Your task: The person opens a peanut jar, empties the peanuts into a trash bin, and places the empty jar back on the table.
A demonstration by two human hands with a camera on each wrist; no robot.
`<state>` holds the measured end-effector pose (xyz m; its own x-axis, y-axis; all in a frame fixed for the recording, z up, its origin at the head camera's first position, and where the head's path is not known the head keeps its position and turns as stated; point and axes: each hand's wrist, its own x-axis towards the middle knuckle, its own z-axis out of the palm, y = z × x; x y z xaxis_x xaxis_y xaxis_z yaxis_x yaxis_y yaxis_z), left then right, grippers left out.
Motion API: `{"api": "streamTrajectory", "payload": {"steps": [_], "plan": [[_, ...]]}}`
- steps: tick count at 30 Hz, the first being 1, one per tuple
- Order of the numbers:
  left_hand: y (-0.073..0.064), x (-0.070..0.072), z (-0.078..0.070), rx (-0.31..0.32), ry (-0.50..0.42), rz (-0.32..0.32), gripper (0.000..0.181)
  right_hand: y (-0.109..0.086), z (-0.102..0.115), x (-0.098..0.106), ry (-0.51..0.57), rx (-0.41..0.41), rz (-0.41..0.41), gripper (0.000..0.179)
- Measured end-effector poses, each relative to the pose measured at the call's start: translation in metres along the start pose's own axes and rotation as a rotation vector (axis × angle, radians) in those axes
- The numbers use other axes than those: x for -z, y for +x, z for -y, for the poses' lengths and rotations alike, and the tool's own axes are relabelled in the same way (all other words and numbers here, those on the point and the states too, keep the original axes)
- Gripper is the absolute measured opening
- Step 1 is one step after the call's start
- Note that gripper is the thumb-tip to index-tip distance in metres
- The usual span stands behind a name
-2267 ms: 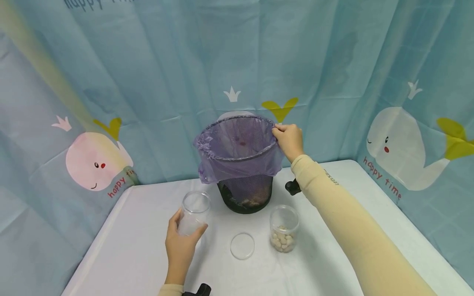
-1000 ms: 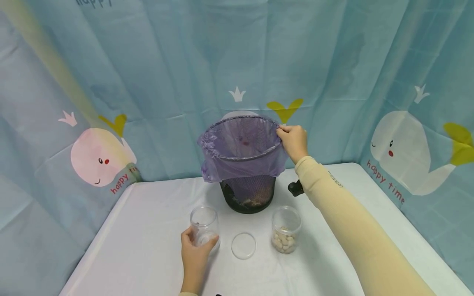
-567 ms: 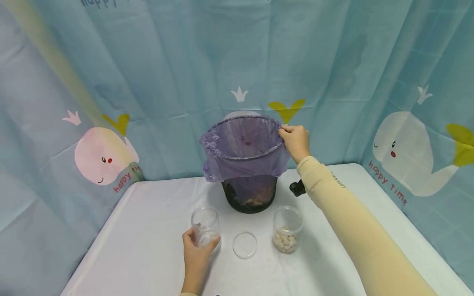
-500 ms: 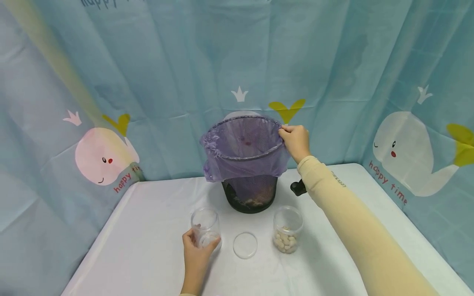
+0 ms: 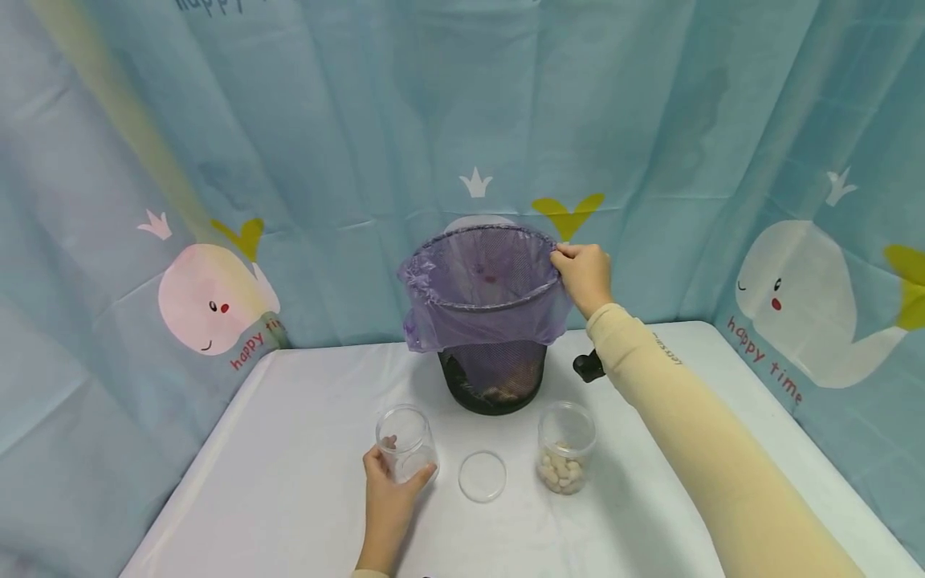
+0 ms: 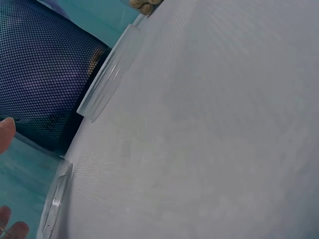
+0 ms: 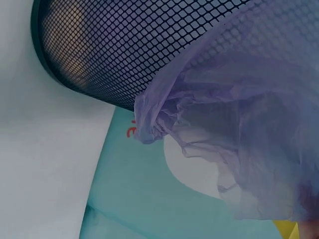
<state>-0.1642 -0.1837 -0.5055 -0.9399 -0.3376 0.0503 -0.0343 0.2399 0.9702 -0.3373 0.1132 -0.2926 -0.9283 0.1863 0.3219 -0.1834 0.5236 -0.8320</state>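
Clear jar (image 5: 416,446) is stood on worktop (image 5: 275,466), near-L of bin (image 5: 493,403); prob. light, stiff, slippery, best held mid-wall. It's clasped by L grip (image 5: 390,499), spread to jar width. Purple bag (image 5: 495,325), prob. soft & tearable, is pinched at rim by R grip (image 5: 585,274), gap near nil, R arm (image 5: 679,417) outstretched.

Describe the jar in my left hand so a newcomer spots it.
On the white table stands a purple-lined mesh bin. In front, to the left, the left hand holds a clear jar. The other jar holds pale pebble-like pieces; this one, none.
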Motion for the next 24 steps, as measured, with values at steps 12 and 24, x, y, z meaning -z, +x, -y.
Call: {"api": "streamTrajectory", "payload": {"steps": [12, 24], "plan": [[0.001, 0.013, -0.003, 0.026, 0.102, 0.11, 0.104, -0.004, -0.001, -0.005, 0.105, -0.014, -0.036, 0.036], [-0.022, 0.025, -0.006, 0.071, 0.222, 0.148, 0.112, 0.001, -0.011, -0.001, 0.157, -0.007, -0.013, 0.045]]}}
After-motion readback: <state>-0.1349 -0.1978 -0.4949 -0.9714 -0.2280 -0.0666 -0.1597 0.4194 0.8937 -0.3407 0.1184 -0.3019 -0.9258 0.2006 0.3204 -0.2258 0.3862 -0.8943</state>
